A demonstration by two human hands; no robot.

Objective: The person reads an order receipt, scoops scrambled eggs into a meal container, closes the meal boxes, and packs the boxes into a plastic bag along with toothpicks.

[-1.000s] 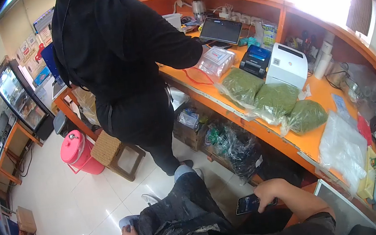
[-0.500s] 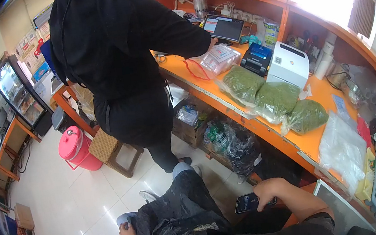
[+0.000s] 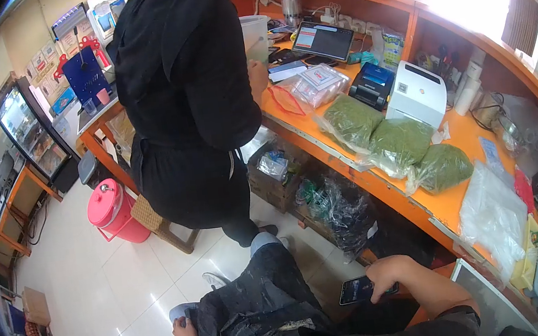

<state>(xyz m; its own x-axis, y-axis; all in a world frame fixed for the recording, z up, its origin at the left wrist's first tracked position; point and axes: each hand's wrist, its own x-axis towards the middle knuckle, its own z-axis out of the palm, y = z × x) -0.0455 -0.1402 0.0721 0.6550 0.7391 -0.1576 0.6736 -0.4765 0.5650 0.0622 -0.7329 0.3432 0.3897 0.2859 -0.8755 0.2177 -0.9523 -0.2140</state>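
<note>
My right hand (image 3: 384, 275) is closed around a smartphone (image 3: 354, 290) with its screen lit, held low beside my right thigh. At my left knee, my left hand (image 3: 185, 333) rests against the edge of a dark, stained apron (image 3: 258, 297). Its fingers are curled, and a small dark bit shows between them that I cannot make out. In front of me a person in black (image 3: 187, 104) stands at the orange counter (image 3: 290, 122). That person's hand (image 3: 258, 78) is by a clear plastic container (image 3: 256, 38).
Bags of green powder (image 3: 404, 145), a white label printer (image 3: 416, 95), a tablet (image 3: 324, 40) and plastic bags (image 3: 489, 208) lie on the counter. A pink bucket (image 3: 113, 210) and a woven stool (image 3: 155, 222) stand on the floor. A crate (image 3: 270, 181) sits under the counter.
The person in black has drawn their arm back from the tablet and turned; a clear container now shows by their hand. My view has shifted slightly. My hands stay put.
</note>
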